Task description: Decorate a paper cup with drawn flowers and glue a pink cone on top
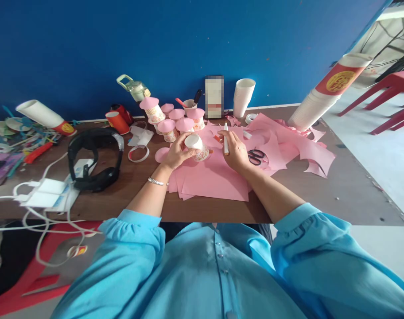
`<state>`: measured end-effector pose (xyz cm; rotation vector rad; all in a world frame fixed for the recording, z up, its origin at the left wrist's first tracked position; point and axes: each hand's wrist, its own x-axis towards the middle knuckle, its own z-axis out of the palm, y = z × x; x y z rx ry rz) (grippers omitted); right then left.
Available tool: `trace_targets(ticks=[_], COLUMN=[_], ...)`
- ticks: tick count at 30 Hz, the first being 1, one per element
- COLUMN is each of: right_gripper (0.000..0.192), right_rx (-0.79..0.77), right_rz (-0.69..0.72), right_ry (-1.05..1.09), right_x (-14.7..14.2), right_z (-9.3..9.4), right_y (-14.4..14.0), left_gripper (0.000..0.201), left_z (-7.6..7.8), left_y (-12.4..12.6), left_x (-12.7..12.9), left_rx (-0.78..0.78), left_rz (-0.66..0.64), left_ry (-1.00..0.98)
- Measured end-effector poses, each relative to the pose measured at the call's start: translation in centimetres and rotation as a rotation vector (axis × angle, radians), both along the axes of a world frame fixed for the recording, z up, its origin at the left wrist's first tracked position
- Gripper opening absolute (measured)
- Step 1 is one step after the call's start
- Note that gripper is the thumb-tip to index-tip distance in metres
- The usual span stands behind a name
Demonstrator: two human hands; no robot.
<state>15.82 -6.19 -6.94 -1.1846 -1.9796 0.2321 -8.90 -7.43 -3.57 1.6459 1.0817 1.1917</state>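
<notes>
A small white paper cup with an orange pattern [197,146] lies tilted on its side above the pink paper sheets [215,179], held in the left hand [178,150], whose fingers curl closed around its body from the left. Just to its right, the right hand [237,153] is closed around a white marker pen [226,138] that points upward, away from the person. The two hands are near each other over the pink sheets, which are spread across the middle of the brown wooden tabletop [129,195].

Just right of the right hand lies a pair of black-handled scissors [256,156] on more cut pink paper. Behind the held cup stands a cluster of patterned paper cups capped with pink paper discs [175,119], and one loose pink paper circle [161,154] lies to the left of the left hand. Farther back, by the blue wall, a stack of plain white paper cups [243,96] stands upright. At the far right a long stack of white cups with a red and gold band [328,91] leans over. On the left of the tabletop rests a black headband device [94,159] with white cables beside it.
</notes>
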Motion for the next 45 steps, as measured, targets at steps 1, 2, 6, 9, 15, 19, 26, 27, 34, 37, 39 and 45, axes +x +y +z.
trace_targets(ticks=[1, 2, 6, 9, 15, 19, 26, 27, 34, 37, 39, 45], right_gripper=[0.059, 0.059, 0.049, 0.033, 0.028, 0.022, 0.014, 0.016, 0.026, 0.026, 0.028, 0.04], right_rx=[-0.003, -0.004, 0.023, 0.037, 0.042, 0.055, 0.062, 0.064, 0.066, 0.059, 0.056, 0.061], right_rz=[0.003, 0.004, -0.003, 0.018, 0.066, 0.08, 0.091, 0.077, 0.031, 0.034, 0.034, -0.003], right_ry=[-0.013, -0.025, -0.066, -0.131, -0.231, -0.271, -0.322, -0.317, -0.291, -0.284, -0.278, -0.227], right_x=[0.0, 0.0, -0.1, -0.4, -1.3, -1.6, -1.2, -1.0, -0.1, -0.1, -0.1, 0.1], right_z=[0.0, -0.1, -0.3, -0.3, -0.7, -1.3, -1.6, -1.5, -1.3, -1.3, -1.3, -1.1], right_y=[0.0, 0.0, 0.1, 0.0, -0.4, -0.4, 0.2, 0.4, 0.8, 0.7, 0.6, 0.6], left_gripper=[0.058, 0.059, 0.062, 0.065, 0.069, 0.062, 0.06, 0.06, 0.058, 0.066, 0.072, 0.065], left_z=[0.1, 0.2, 0.2, 0.2, 0.2, 0.3, -0.2, -0.2, -0.2, -0.4, -0.6, -0.7], left_y=[0.0, 0.1, 0.5, 0.7, 0.8, 0.7, 0.6, 0.7, 0.3, 0.0, 0.0, -0.1], left_x=[-0.2, -0.4, -1.2, -1.6, -1.9, -2.1, -2.1, -2.1, -0.9, -0.7, -0.7, -0.3], left_rx=[-0.009, -0.022, -0.08, -0.094, -0.139, -0.125, -0.171, -0.168, -0.111, -0.13, -0.146, -0.083], left_rz=[-0.014, -0.034, -0.083, -0.101, -0.135, -0.161, -0.112, -0.104, -0.216, -0.257, -0.287, -0.206], left_ry=[0.022, 0.042, 0.076, 0.092, 0.061, 0.034, 0.058, 0.053, 0.047, 0.079, 0.098, 0.003])
